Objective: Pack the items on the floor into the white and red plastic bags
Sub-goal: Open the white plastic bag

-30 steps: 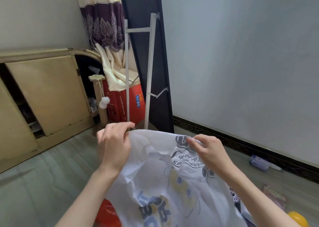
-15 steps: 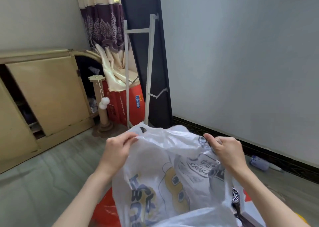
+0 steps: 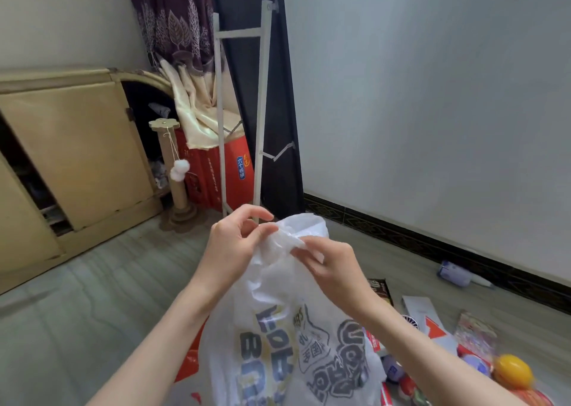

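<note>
Now that both hands have come together at the top of the white bag [image 3: 287,337], its mouth is bunched into a small crumpled peak instead of being held wide. The left hand [image 3: 234,245] pinches the plastic at the peak with curled fingers, and the right hand [image 3: 327,266] pinches the same gathered edge just beside it, the two nearly touching. Half a second ago the hands were well apart, stretching the rim open; a second ago they held the bag higher and flatter. My judgement is that the person is feeling for the handles or rubbing the layers apart, so the bag is not yet ready to be filled. It hangs near the middle, over the red bag [image 3: 188,365] on the floor. To the right the items lie unpacked, among them a yellow ball [image 3: 513,370] and a dark packet [image 3: 380,290].
</note>
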